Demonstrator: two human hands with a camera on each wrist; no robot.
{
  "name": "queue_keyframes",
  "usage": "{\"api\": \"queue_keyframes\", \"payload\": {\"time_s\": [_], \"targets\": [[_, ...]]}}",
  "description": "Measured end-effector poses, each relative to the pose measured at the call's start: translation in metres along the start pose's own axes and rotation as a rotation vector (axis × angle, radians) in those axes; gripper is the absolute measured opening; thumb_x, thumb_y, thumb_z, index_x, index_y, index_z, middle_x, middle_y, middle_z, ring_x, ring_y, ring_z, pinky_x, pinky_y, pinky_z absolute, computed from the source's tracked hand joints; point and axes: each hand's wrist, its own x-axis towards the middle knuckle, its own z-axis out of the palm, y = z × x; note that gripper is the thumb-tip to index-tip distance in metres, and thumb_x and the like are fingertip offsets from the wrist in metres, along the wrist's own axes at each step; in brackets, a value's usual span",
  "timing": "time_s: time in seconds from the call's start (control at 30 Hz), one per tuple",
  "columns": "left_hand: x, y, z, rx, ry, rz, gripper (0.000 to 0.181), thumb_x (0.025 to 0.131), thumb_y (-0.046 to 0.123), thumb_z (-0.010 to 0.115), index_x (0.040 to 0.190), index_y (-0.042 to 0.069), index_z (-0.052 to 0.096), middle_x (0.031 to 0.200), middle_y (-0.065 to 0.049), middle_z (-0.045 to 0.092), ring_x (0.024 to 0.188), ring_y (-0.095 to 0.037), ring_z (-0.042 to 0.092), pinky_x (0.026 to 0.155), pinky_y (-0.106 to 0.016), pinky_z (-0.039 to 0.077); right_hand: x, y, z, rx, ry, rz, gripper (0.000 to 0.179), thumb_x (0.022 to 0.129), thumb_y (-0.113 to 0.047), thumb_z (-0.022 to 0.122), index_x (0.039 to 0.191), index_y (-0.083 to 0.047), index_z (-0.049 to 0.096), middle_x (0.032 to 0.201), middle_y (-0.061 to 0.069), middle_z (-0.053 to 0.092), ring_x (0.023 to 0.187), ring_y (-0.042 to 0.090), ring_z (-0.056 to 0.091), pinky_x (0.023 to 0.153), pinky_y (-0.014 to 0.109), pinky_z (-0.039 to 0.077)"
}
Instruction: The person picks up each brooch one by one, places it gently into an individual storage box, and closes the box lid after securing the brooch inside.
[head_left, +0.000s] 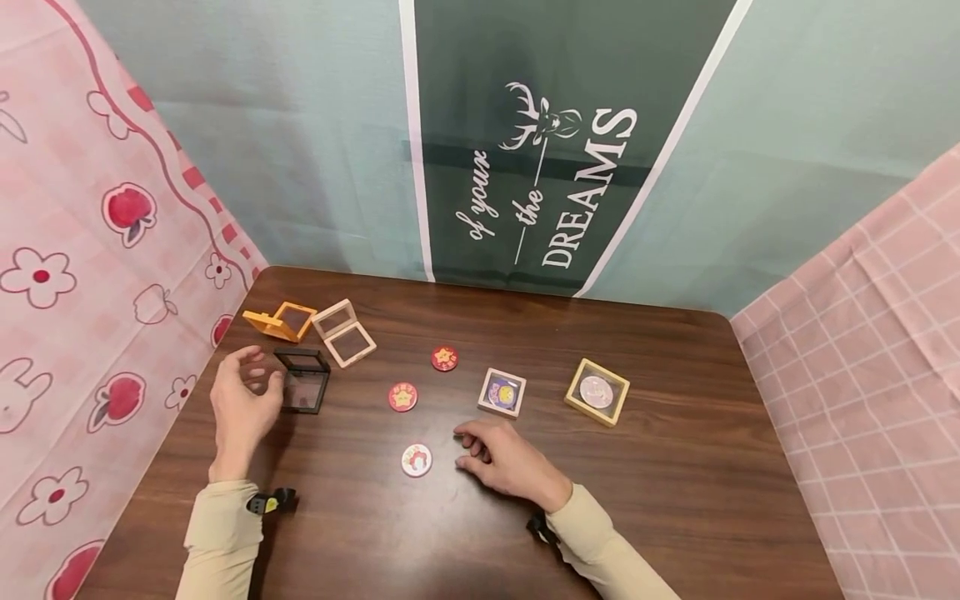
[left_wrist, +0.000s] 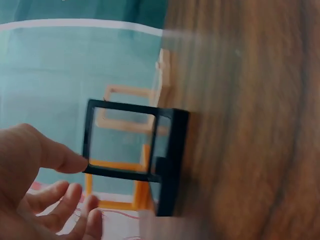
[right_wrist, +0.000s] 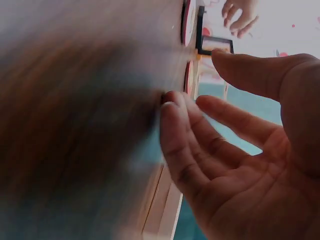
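Note:
A black hinged display frame (head_left: 304, 385) stands opened on the table at left, its lid raised. Beside it is my left hand (head_left: 246, 398), fingers loosely bent. In the left wrist view the thumb (left_wrist: 75, 162) meets the lid's corner; whether it touches or only overlaps, I cannot tell. My right hand (head_left: 510, 460) hovers low over the table with loosely curved fingers and holds nothing. It is between a white round badge (head_left: 416, 460) and a closed pink frame (head_left: 502, 392) with a purple-and-yellow badge inside. Two red star badges (head_left: 402, 397) (head_left: 445, 358) lie farther back.
An orange frame (head_left: 294, 321) and a beige frame (head_left: 349, 343) stand opened behind the black one. At right lies a closed yellow frame (head_left: 597, 392) holding a silvery round piece. The brown table (head_left: 675, 500) meets hanging cloths at its back and sides.

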Motion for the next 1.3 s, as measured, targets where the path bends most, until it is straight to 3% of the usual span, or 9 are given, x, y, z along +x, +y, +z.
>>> {"api": "queue_keyframes", "payload": {"time_s": [0.1, 0.2, 0.33, 0.4, 0.47, 0.57, 0.8, 1.13, 1.3], "targets": [[0.004, -0.009, -0.002, 0.028, -0.044, -0.040, 0.045, 0.091, -0.003, 0.069, 0.135, -0.004, 0.061, 0.128, -0.020, 0.068, 0.101, -0.015, 0.060, 0.081, -0.009, 0.041, 0.005, -0.006, 0.007, -0.069, -0.030, 0.021, 0.039, 0.096, -0.018, 0.081, 0.129, -0.001, 0.070, 0.096, 0.003, 0.067, 0.084, 0.009, 0.060, 0.077, 0.023, 0.052], [0.009, -0.016, -0.004, 0.054, -0.170, -0.070, 0.046, 0.096, 0.002, 0.068, 0.140, -0.003, 0.058, 0.133, -0.024, 0.068, 0.110, -0.031, 0.065, 0.084, -0.014, 0.043, 0.010, -0.014, 0.015, -0.152, -0.066, 0.040, 0.044, 0.097, -0.026, 0.080, 0.132, -0.002, 0.068, 0.099, 0.002, 0.064, 0.085, 0.009, 0.055, 0.079, 0.026, 0.051], [0.016, -0.026, -0.004, 0.105, -0.359, -0.061, 0.045, 0.104, 0.015, 0.065, 0.144, -0.004, 0.055, 0.131, -0.031, 0.067, 0.117, -0.046, 0.064, 0.093, -0.039, 0.051, 0.015, -0.025, 0.023, -0.238, -0.112, 0.057, 0.051, 0.098, -0.035, 0.079, 0.137, -0.005, 0.067, 0.110, 0.002, 0.063, 0.093, 0.011, 0.058, 0.088, 0.030, 0.055], [0.019, -0.030, -0.001, 0.124, -0.419, -0.051, 0.040, 0.107, 0.019, 0.063, 0.139, -0.004, 0.058, 0.128, -0.032, 0.067, 0.118, -0.049, 0.063, 0.096, -0.054, 0.050, 0.018, -0.029, 0.025, -0.263, -0.120, 0.052, 0.052, 0.097, -0.037, 0.079, 0.137, -0.005, 0.067, 0.112, 0.002, 0.063, 0.097, 0.012, 0.060, 0.093, 0.031, 0.055], [0.021, -0.032, 0.002, 0.133, -0.451, -0.053, 0.033, 0.108, 0.020, 0.062, 0.132, -0.002, 0.062, 0.125, -0.032, 0.067, 0.118, -0.050, 0.061, 0.097, -0.061, 0.047, 0.021, -0.034, 0.027, -0.277, -0.127, 0.047, 0.053, 0.097, -0.038, 0.079, 0.137, -0.005, 0.067, 0.112, 0.002, 0.062, 0.097, 0.012, 0.060, 0.093, 0.031, 0.055], [0.023, -0.034, 0.006, 0.135, -0.458, -0.064, 0.024, 0.108, 0.018, 0.061, 0.123, 0.000, 0.064, 0.124, -0.032, 0.067, 0.119, -0.050, 0.061, 0.098, -0.063, 0.046, 0.025, -0.039, 0.030, -0.282, -0.124, 0.043, 0.053, 0.096, -0.038, 0.080, 0.135, -0.005, 0.067, 0.108, 0.002, 0.060, 0.092, 0.011, 0.059, 0.090, 0.028, 0.054], [0.026, -0.033, 0.010, 0.142, -0.431, -0.074, 0.021, 0.107, 0.015, 0.061, 0.122, 0.002, 0.068, 0.121, -0.031, 0.069, 0.117, -0.049, 0.062, 0.096, -0.059, 0.046, 0.031, -0.047, 0.036, -0.292, -0.102, 0.060, 0.045, 0.094, -0.034, 0.084, 0.123, -0.005, 0.068, 0.100, 0.001, 0.055, 0.082, 0.008, 0.052, 0.081, 0.025, 0.053], [0.025, -0.037, -0.001, 0.207, -0.445, -0.037, 0.016, 0.105, 0.017, 0.068, 0.115, 0.006, 0.074, 0.097, -0.015, 0.073, 0.092, -0.030, 0.060, 0.079, -0.038, 0.042, 0.038, -0.047, 0.045, -0.331, -0.066, 0.018, 0.039, 0.093, -0.026, 0.085, 0.126, -0.009, 0.073, 0.100, 0.003, 0.056, 0.081, 0.006, 0.052, 0.078, 0.021, 0.052], [0.023, -0.036, -0.006, 0.217, -0.449, -0.018, 0.016, 0.104, 0.018, 0.070, 0.113, 0.006, 0.075, 0.091, -0.010, 0.072, 0.081, -0.022, 0.059, 0.071, -0.029, 0.044, 0.040, -0.046, 0.045, -0.316, -0.058, 0.010, 0.033, 0.092, -0.023, 0.086, 0.120, -0.011, 0.075, 0.099, 0.002, 0.056, 0.080, 0.006, 0.053, 0.078, 0.020, 0.052]]}}
